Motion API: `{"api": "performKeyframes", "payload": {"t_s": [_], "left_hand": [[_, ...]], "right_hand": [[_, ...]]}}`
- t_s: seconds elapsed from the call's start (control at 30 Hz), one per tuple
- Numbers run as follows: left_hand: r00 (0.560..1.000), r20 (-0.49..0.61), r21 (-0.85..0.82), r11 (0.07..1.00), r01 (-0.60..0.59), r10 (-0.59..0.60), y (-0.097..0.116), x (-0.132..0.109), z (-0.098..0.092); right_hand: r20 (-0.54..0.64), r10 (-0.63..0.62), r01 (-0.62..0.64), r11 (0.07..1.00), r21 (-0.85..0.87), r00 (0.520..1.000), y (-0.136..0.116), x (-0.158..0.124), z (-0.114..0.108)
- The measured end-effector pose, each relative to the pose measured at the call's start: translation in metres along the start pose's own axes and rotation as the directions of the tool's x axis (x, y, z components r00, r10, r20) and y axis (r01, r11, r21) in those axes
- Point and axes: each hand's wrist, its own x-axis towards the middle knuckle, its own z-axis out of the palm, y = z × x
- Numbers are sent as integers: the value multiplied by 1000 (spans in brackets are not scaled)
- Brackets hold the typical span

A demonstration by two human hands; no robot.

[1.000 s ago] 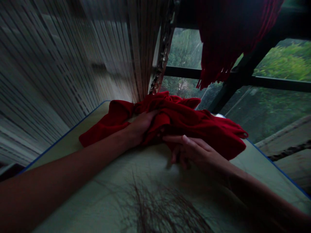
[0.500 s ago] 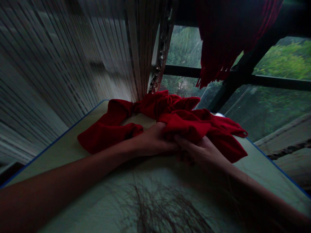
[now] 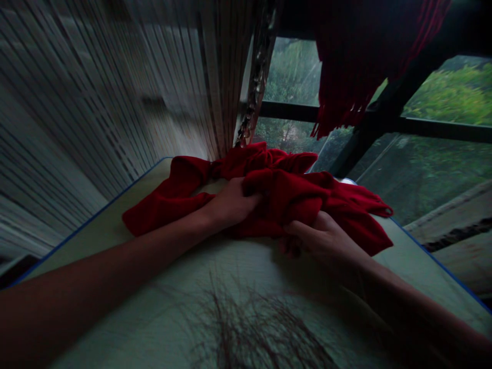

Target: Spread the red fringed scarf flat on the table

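Observation:
A crumpled red cloth (image 3: pixel 295 192), perhaps a garment, lies in folds over the far part of the pale table (image 3: pixel 246 271). One loop of it curves round to the left, and a pointed flap spreads to the right. My left hand (image 3: pixel 236 202) grips a fold near the middle, its fingertips tucked inside the cloth. Closer to me and further right, my right hand (image 3: pixel 313 236) pinches the near edge between thumb and curled fingers. A short span of red cloth separates the two hands.
String curtains (image 3: pixel 115 92) hang along the left side of the table. At the far right are dark-framed windows (image 3: pixel 438 123), with a fringed red textile (image 3: pixel 346 87) hanging before them. Strands of hair (image 3: pixel 269 328) cross the near foreground.
My left hand has moved away from me and to the left, parting from my right hand and drawing a fold of the cloth with it. My right hand has stayed nearly in place.

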Motion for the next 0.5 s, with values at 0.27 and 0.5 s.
{"api": "performKeyframes", "payload": {"t_s": [0.27,0.5], "left_hand": [[985,-173,-54,998,-35,25,-3,10,-7],[988,154,-99,995,10,5,-6,-6,4]], "right_hand": [[74,60,-68,990,120,995,-7,-4,-1],[-13,-2,5,986,169,1000,-5,-10,4]]}}
